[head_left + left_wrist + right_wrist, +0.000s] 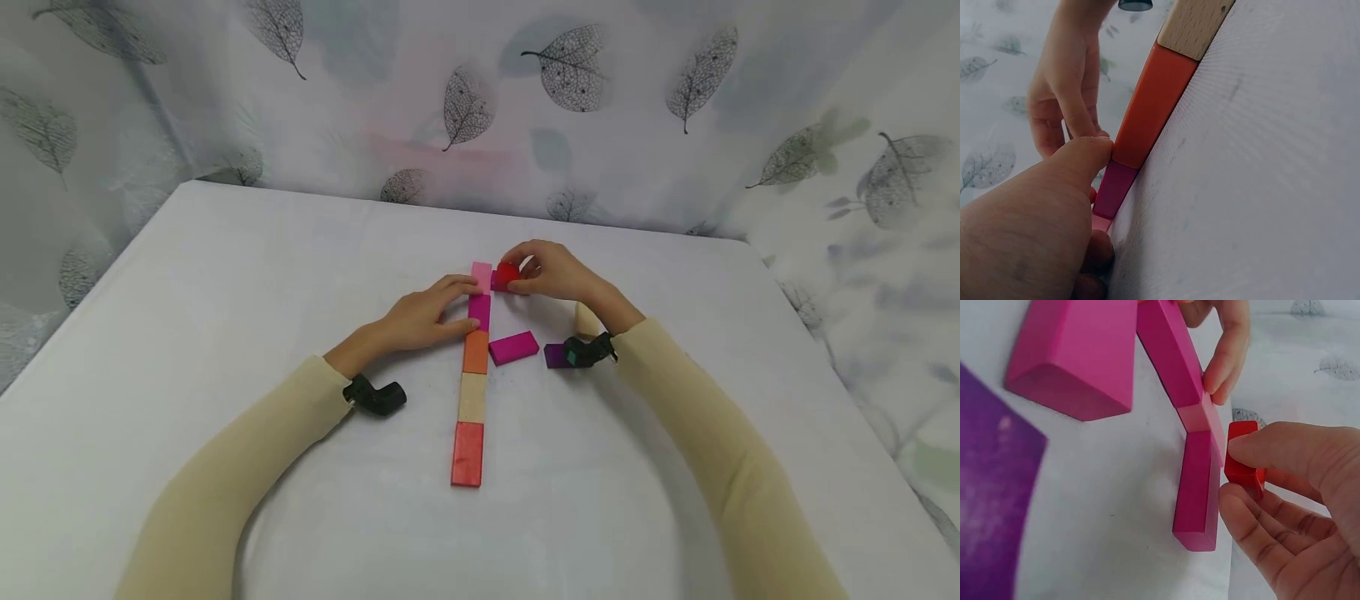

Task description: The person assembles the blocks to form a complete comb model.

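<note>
From my distant place, I follow three views. The head view looks forward and down from above, and it is the widest: it takes in the table [300, 250] and the leaf-patterned cloth [420, 58] behind it. The left wrist view stands very near to the left hand [427, 317]; it is turned on its side and faces along the row of blocks [472, 396]. The right wrist view, also close and turned sideways, faces the right hand [1300, 494], with the purple block [991, 494] large at its left edge. All three share the pink block [482, 277].
</note>
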A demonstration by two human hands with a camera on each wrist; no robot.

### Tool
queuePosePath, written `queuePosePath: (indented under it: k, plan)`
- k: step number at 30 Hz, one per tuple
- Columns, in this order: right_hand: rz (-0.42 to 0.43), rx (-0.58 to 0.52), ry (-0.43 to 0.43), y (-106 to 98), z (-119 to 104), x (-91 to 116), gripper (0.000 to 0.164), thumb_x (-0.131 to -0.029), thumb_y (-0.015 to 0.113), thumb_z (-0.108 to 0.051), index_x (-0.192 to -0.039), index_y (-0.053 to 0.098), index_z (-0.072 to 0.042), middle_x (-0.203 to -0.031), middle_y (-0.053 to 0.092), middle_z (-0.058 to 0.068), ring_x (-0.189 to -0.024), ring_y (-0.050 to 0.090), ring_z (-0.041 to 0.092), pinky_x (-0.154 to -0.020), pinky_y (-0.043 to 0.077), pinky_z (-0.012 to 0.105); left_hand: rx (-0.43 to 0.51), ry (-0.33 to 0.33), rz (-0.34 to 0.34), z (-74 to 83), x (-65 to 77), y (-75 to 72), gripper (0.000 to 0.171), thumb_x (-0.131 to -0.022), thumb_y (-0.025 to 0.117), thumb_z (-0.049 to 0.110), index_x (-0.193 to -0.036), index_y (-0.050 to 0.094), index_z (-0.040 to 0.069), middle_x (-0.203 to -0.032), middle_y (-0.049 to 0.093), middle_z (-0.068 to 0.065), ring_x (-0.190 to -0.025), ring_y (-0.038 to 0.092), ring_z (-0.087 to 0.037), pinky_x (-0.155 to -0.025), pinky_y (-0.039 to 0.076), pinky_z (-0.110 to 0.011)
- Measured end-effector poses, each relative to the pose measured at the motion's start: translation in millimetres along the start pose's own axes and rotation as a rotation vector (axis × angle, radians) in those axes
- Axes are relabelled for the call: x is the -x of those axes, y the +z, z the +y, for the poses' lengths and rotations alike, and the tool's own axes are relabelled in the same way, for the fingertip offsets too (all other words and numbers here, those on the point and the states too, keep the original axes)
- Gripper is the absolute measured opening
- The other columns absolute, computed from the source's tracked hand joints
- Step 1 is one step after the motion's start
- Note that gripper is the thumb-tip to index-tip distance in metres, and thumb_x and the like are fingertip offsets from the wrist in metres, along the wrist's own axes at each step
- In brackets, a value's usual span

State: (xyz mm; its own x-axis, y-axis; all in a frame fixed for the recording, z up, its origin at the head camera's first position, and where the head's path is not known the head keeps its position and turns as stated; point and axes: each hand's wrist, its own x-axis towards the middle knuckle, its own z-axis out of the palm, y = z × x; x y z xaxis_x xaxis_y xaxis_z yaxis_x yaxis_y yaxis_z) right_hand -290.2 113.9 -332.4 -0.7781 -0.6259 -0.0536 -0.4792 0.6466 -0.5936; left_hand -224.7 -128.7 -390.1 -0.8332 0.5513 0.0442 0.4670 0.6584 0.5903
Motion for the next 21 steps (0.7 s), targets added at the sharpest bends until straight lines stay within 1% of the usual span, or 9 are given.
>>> queuePosePath:
  k: [2, 7, 10, 16, 21]
  plan:
    - [0.013, 0.008, 0.018, 1, 1, -3, 0.040, -0.087, 0.071, -0.007, -0.125, 0.060, 0.002, -0.118, 0.061, 0.020, -0.101, 0.062, 0.032, -0.086, 0.054, 0.041, 0.008, 0.005, -0.002, 0.5, 0.3, 2.0, 0.061, -0.093, 0.061, 0.043, -0.146, 0.044, 0.018, -0.154, 0.033, -0.003, -0.117, 0.053, -0.021, -0.091, 0.049, -0.043]
    - [0.024, 0.001, 0.041, 2, 1, -10, 0.039, -0.088, 0.069, -0.008, -0.125, 0.060, 0.001, -0.119, 0.061, 0.020, -0.102, 0.063, 0.032, -0.086, 0.054, 0.041, 0.004, 0.016, 0.006, -0.3, 1.2, 5.5, 0.059, -0.094, 0.060, 0.042, -0.146, 0.045, 0.017, -0.154, 0.033, -0.003, -0.103, 0.057, -0.020, -0.086, 0.051, -0.040]
    - [0.017, -0.007, 0.047, 3, 0, -15, 0.040, -0.089, 0.068, -0.009, -0.127, 0.059, 0.001, -0.119, 0.060, 0.020, -0.103, 0.062, 0.033, -0.085, 0.054, 0.040, -0.001, 0.015, 0.011, 0.0, 2.8, 4.8, 0.059, -0.094, 0.060, 0.041, -0.145, 0.045, 0.017, -0.154, 0.034, -0.004, -0.100, 0.057, -0.019, -0.086, 0.051, -0.039]
    - [0.042, -0.007, 0.052, 4, 1, -23, 0.041, -0.089, 0.069, -0.010, -0.127, 0.058, 0.002, -0.119, 0.060, 0.020, -0.105, 0.063, 0.033, -0.085, 0.054, 0.040, 0.001, 0.011, 0.010, 1.2, 5.3, 1.4, 0.058, -0.094, 0.060, 0.041, -0.145, 0.045, 0.017, -0.153, 0.035, -0.003, -0.111, 0.055, -0.020, -0.089, 0.050, -0.041]
    - [0.078, 0.001, 0.059, 3, 5, -29, 0.043, -0.088, 0.071, -0.011, -0.127, 0.058, 0.000, -0.117, 0.060, 0.020, -0.104, 0.063, 0.033, -0.085, 0.054, 0.041, -0.009, 0.019, 0.011, 1.3, 3.5, 0.0, 0.059, -0.094, 0.060, 0.041, -0.145, 0.045, 0.017, -0.153, 0.035, -0.003, -0.111, 0.055, -0.019, -0.089, 0.050, -0.040]
